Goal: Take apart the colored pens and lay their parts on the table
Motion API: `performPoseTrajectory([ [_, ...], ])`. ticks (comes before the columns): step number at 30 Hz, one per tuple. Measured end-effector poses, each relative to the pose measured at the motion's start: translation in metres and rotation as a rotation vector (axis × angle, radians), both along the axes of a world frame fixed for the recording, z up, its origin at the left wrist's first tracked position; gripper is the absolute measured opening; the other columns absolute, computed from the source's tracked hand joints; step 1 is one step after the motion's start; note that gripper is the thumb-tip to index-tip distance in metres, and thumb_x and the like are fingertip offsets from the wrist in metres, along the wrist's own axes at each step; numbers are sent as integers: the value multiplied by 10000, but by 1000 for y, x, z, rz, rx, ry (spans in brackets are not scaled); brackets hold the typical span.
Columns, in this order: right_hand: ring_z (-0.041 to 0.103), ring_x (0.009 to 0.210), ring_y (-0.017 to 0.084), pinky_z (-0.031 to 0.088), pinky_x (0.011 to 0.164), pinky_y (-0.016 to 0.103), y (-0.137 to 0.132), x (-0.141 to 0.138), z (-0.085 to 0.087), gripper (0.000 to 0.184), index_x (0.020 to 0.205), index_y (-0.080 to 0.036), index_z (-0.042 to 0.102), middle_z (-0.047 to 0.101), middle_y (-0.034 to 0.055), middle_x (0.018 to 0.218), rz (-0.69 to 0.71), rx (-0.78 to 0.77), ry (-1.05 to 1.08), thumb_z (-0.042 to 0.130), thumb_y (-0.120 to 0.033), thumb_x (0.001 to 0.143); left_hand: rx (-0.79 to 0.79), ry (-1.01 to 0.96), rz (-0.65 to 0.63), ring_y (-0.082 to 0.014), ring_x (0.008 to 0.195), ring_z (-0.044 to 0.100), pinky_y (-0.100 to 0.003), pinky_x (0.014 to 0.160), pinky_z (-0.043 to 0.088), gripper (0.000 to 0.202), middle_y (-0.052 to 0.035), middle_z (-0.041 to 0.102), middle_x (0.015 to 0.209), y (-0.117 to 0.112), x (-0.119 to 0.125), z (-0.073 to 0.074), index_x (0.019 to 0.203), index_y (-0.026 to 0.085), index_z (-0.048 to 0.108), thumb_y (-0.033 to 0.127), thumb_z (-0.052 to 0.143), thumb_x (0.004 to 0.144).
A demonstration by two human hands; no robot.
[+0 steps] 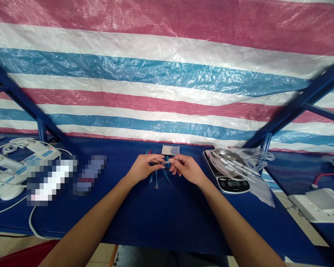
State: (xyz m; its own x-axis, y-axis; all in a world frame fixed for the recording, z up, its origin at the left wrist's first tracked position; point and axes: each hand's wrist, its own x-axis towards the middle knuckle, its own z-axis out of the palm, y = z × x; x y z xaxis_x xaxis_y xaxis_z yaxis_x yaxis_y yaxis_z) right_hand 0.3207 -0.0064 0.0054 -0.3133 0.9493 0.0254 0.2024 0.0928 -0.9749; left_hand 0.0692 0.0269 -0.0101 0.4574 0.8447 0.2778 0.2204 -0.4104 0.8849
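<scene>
Above the blue table (167, 215), my two hands meet around a slim, shiny pen-like piece (166, 162). My left hand (144, 167) is closed in a pinch on its left end, with the thumb below and the fingers above. Its right end lies in the closed fingers of my right hand (187, 167). Finer detail of the piece is too small to tell. Several teal pens (156, 180) lie under and between the hands, partly hidden by the fingers. Just behind the fingertips lies a small clear zip bag (170, 150) of tiny pale pieces.
A kitchen scale (233, 186) at the right carries a metal bowl (225, 152), with plastic bags and white sticks. Power strips (48, 154) and cables lie left, beside two blurred objects. A striped tarp (167, 81) hangs behind. Another white power strip (320, 205) stands far right.
</scene>
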Motion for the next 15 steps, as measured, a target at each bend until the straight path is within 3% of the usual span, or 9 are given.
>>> performPoseTrajectory([
  [3,627,497,154,469,497,273,0,-1,0,580,810,-189,681,725,49,649,-57,-47,-70,559,-711,1028,70,12,10,-253,1015,833,-370,960,670,290,-51,845,1177,-1,2,2,1155,243,832,341,866,884],
  [8,687,669,164,563,665,296,-1,-4,2,467,1084,-222,706,778,30,888,-15,89,29,799,-639,896,128,19,48,-251,1007,830,-357,939,672,222,-41,857,1094,0,2,2,1100,249,843,338,857,896],
  [12,622,546,150,509,587,292,-2,-6,2,498,852,-203,677,730,29,713,-31,46,-80,627,-673,1010,32,-26,12,-252,1018,832,-367,966,673,322,-48,855,1103,0,2,-1,1170,235,817,330,877,868],
  [15,684,675,170,539,661,294,-2,-6,0,440,948,-206,704,776,44,861,-27,86,-50,731,-645,953,67,4,32,-255,1015,831,-369,958,676,273,-55,853,1111,-1,3,-1,1113,232,832,337,877,865],
])
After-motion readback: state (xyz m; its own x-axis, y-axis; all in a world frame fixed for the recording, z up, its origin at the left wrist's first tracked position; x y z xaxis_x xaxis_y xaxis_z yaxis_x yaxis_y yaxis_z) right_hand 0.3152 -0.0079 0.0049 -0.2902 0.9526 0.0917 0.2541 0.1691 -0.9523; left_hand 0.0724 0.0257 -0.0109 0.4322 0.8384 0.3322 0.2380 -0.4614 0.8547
